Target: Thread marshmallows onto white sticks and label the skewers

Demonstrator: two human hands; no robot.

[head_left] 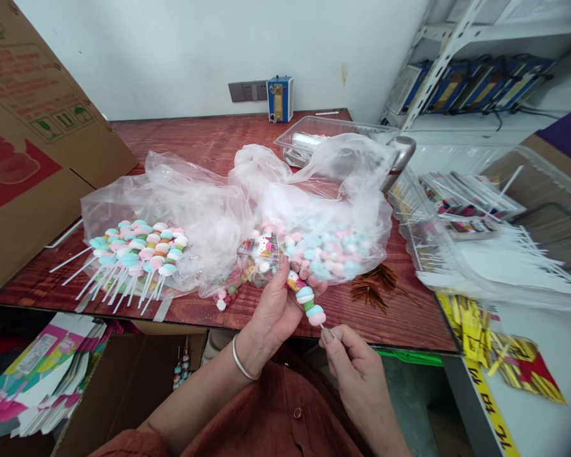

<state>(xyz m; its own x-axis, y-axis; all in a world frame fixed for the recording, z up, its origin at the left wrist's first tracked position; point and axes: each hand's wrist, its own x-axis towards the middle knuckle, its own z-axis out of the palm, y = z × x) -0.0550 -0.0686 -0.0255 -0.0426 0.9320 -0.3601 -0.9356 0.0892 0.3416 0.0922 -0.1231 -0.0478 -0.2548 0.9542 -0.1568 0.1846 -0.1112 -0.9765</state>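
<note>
Nearest us is our rust-coloured shirt (276, 416), and from there we read left to right. On the tabletop (400, 317), a cluster of finished-looking candy sticks (137, 247) lies with its white ends toward us, partly on clear plastic. Just right of it our left hand (276, 311) is closed, palm up, with thumb and curled fingers around the printed upper end of one marshmallow skewer (309, 304). A printed wrapper (266, 246) shows just beyond the thumb; we cannot tell whether it is attached to the skewer. The skewer slants between our hands in front of the bag of loose marshmallows (333, 247), its pastel pieces exposed. At its lower end our right hand (349, 355) has thumb and forefinger together, clamped on the white stick just below the last pink piece. We judge the step in hand to be handling the skewer's printed top while the stick is steadied; any next move calls for a light left grip and a straight stick, so the soft pieces are not squashed. Farther right lie gold ties (375, 285), apart from both hands.
</note>
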